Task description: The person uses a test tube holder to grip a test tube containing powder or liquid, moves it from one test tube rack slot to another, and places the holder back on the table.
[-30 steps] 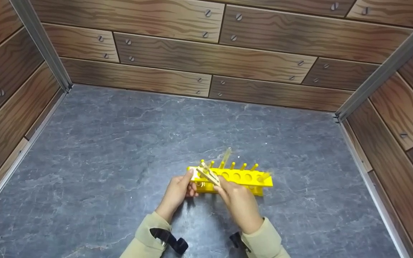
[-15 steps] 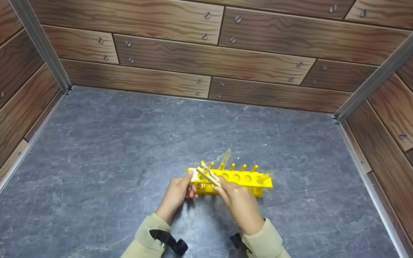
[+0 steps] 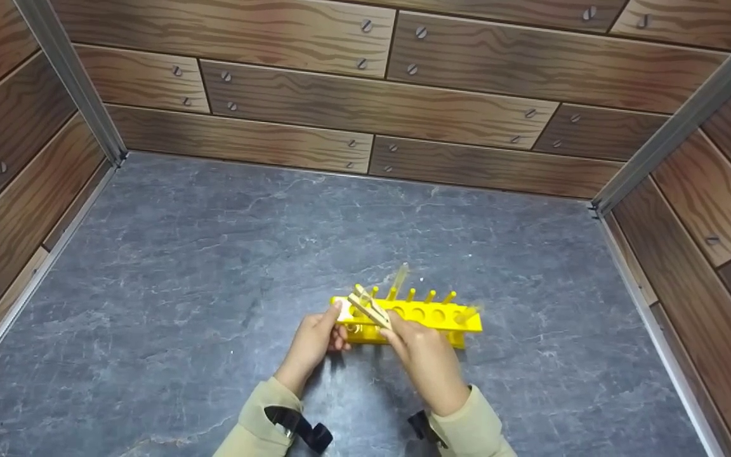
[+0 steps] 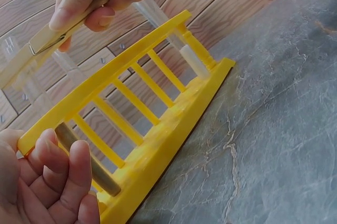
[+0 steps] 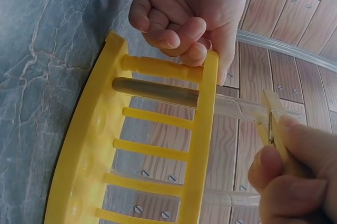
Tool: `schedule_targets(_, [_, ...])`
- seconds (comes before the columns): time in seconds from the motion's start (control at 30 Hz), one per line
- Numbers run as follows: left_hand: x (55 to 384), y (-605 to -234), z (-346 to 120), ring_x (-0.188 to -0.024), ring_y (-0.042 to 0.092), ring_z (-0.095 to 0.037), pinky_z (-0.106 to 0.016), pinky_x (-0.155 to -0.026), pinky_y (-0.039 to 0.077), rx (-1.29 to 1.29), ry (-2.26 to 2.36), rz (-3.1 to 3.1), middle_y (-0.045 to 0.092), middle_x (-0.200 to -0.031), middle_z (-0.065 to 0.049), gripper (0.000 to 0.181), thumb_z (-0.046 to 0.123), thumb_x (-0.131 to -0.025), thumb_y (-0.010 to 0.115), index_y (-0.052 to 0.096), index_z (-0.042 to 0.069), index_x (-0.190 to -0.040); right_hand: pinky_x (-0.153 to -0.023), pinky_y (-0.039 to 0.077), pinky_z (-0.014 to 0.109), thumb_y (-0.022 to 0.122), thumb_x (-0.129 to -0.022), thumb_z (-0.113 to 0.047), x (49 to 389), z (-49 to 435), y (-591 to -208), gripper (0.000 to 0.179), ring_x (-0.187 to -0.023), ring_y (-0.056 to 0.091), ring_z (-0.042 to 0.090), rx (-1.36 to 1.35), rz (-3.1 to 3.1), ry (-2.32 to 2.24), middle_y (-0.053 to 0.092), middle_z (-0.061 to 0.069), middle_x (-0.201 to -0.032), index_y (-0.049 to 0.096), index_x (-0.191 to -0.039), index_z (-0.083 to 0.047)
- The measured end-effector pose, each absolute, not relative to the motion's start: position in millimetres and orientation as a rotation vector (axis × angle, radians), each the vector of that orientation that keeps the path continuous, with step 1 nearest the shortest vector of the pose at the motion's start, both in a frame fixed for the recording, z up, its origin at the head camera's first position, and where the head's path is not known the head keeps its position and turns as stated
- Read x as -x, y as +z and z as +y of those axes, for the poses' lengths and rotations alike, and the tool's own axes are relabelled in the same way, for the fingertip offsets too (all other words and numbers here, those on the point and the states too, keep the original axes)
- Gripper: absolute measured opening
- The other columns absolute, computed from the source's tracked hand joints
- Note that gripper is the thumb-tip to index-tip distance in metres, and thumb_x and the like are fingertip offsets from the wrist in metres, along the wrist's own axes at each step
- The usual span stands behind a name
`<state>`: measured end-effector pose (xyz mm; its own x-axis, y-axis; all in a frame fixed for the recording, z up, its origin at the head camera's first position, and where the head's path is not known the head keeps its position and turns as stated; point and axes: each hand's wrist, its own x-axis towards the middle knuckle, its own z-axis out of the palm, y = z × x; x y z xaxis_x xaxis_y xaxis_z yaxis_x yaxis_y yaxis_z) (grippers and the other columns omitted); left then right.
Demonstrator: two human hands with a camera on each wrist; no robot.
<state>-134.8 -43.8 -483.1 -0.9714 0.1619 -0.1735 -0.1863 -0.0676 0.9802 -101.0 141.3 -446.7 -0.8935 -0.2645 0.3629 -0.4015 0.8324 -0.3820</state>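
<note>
A yellow test tube rack (image 3: 432, 325) stands on the grey marbled surface. My left hand (image 3: 313, 339) pinches the left end of its top board, thumb above and fingers curled below. My right hand (image 3: 426, 362) grips a wooden test tube clamp (image 3: 370, 312). The clamp's jaws lie around the upper part of a clear test tube (image 5: 237, 107) in the rack's leftmost hole. Brownish-grey contents (image 5: 158, 92) fill that tube's lower part, which reaches the rack's base. At the right end stands another tube (image 4: 152, 13) with white contents (image 4: 195, 62).
An empty-looking clear tube (image 3: 398, 279) slants up at the rack's back row of pegs (image 3: 432, 296). Wood-patterned walls (image 3: 315, 95) with metal corner strips enclose the back and sides. Black wrist straps (image 3: 299, 426) sit over both beige sleeves.
</note>
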Motion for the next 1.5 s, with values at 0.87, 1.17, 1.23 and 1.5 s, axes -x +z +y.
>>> schedule_targets(0.87, [137, -490, -43, -0.049, 0.059, -0.015, -0.037, -0.059, 0.054, 0.038, 2.144, 1.934, 0.049, -0.046, 0.000, 0.050, 0.023, -0.101, 0.040, 0.056, -0.001, -0.061, -0.047, 0.044, 0.021, 0.066, -0.086, -0.022, 101, 143, -437, 0.034, -0.052, 0.050, 0.008, -0.556, -2.634, 0.629, 0.066, 0.005, -0.074, 0.065, -0.114, -0.002])
schedule_targets(1.17, [145, -513, -41, -0.049, 0.059, -0.016, -0.033, -0.055, 0.054, 0.056, 2.155, 1.954, 0.048, -0.046, 0.002, 0.053, 0.035, -0.099, 0.044, 0.057, 0.004, -0.058, -0.047, 0.045, 0.019, 0.064, -0.088, -0.026, 101, 144, -430, 0.035, -0.052, 0.051, 0.007, -0.557, -2.651, 0.594, 0.068, 0.005, -0.078, 0.065, -0.114, -0.003])
schedule_targets(1.23, [145, -514, -41, -0.049, 0.059, -0.017, -0.034, -0.056, 0.054, 0.059, 2.153, 1.967, 0.048, -0.046, 0.002, 0.053, 0.036, -0.099, 0.044, 0.057, 0.004, -0.058, -0.050, 0.047, 0.021, 0.064, -0.088, -0.027, 101, 144, -428, 0.036, -0.055, 0.055, 0.009, -0.565, -2.646, 0.572, 0.069, 0.006, -0.082, 0.065, -0.114, -0.003])
schedule_targets(1.5, [144, -513, -41, -0.049, 0.059, -0.017, -0.037, -0.059, 0.055, 0.061, 2.164, 1.938, 0.049, -0.047, 0.002, 0.052, 0.036, -0.098, 0.045, 0.057, 0.005, -0.058, -0.050, 0.048, 0.021, 0.066, -0.087, -0.024, 101, 145, -426, 0.034, -0.056, 0.057, 0.011, -0.592, -2.600, 0.577, 0.070, 0.008, -0.085, 0.065, -0.114, -0.003])
